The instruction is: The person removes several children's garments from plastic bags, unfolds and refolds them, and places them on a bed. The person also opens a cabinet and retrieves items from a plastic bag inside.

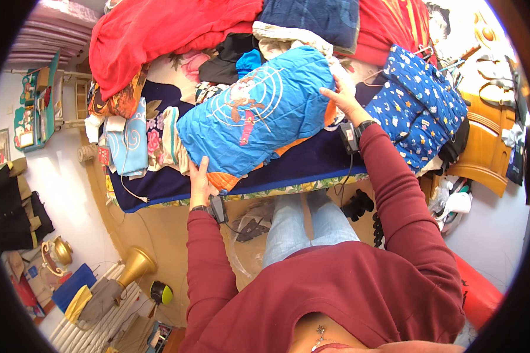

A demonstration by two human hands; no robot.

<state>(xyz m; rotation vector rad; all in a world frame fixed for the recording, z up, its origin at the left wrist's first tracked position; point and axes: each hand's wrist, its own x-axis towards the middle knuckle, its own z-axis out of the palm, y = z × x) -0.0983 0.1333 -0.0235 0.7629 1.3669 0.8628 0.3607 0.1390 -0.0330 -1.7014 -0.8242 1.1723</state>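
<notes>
Between my two hands, a blue printed cloth with a cartoon figure, white rings and orange edging is held folded over the bed. My left hand grips its lower left corner, thumb on the printed side. At the upper right end, my right hand is closed round the edge, the thumb on top and the other fingers mostly hidden behind. Whether it is a pillowcase or another piece of bedding, I cannot tell. Under it lies a dark navy cover.
A dark blue star-patterned garment lies to the right near hangers. Left of the cloth are a light blue folded cloth and a cable. Red bedding and a folded navy blanket lie at the back. A wooden headboard stands right.
</notes>
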